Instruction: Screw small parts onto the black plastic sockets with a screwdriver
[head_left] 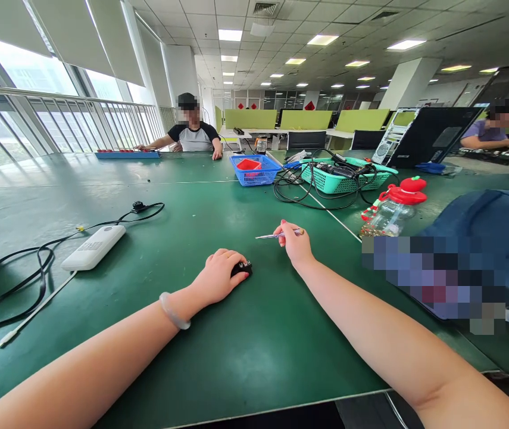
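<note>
On the green tabletop (254,345), my left hand (218,274) is closed over a small black object (242,269), whose right end shows past the fingers; its kind is hard to make out. A pale bangle (174,311) circles my left wrist. To the right and a little farther off, my right hand (296,241) grips a screwdriver (276,235) by its handle. Its thin shaft points left, above the table and apart from the black object. The fingers of my left hand cover most of what they hold.
A white power bank (94,247) and black cables (42,262) lie at left. Farther back stand a blue basket (255,173) and a green basket (325,182) with cables. A red-lidded bottle (390,208) and a blue bag (481,226) are at right. Two people (194,134) sit around.
</note>
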A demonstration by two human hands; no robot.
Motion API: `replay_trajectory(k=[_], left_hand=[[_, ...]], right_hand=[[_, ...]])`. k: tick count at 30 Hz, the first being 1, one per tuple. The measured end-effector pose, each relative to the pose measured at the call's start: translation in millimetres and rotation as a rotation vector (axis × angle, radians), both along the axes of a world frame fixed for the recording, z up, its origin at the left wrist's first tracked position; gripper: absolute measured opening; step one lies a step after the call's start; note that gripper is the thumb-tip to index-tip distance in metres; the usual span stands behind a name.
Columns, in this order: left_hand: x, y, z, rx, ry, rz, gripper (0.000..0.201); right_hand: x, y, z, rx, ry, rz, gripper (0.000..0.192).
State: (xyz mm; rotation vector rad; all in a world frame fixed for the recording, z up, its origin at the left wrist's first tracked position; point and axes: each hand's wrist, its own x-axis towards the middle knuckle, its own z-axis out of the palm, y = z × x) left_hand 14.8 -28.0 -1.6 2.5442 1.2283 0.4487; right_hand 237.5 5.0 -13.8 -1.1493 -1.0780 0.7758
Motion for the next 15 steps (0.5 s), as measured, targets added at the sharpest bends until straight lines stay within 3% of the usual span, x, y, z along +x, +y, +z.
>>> replay_trajectory(k=[3,7,12,15], left_hand=[[-34,-11,1.3,0.004,0.027,0.017,0.025],[-107,-18,1.1,0.041,0.075,0.112,0.037],[-217,-15,8.3,0.056,0.207,0.387,0.047],[-267,-12,12.1,0.084,0.292,0.573,0.047]], right_hand=[[-1,-1,1.8,-0.008,-0.006,0.005,0.038],[-2,-2,2.8,-0.015,-0.002,-0.004,0.038],[-4,-2,1.6,-0.010,-0.016,0.042,0.037],[-5,-2,1.4,-0.011,-0.023,0.040,0.037]])
